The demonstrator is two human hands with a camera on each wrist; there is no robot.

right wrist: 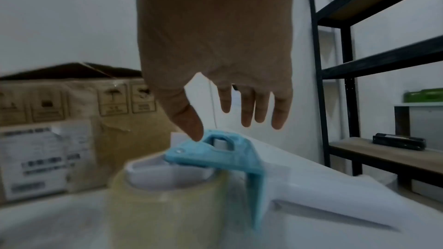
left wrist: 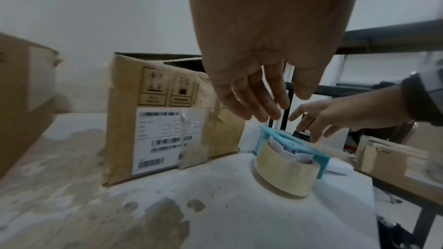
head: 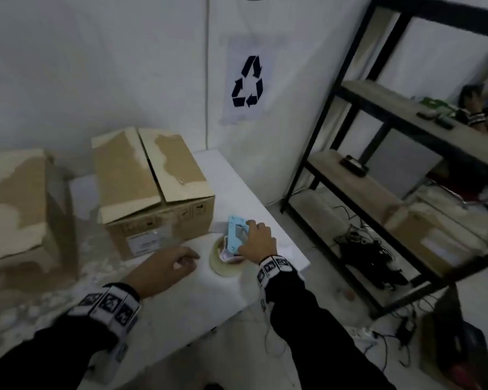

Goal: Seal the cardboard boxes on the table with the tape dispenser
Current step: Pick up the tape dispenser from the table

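Our right hand (head: 256, 241) hangs directly over the light-blue plastic tape dispenser (head: 235, 237) near the counter's (head: 197, 299) right edge, fingers (right wrist: 248, 109) spread, thumb touching its frame; our left hand (head: 164, 266), relaxed and empty, hovers farther off.

The person wears black long sleeves on both arms: the left sleeve (head: 40, 350) and the right sleeve (head: 307, 327). Each wrist carries a band of white square tiles printed with black patterns, the left wristband (head: 107, 304) and the right wristband (head: 272, 267). Both hands are bare, without gloves.
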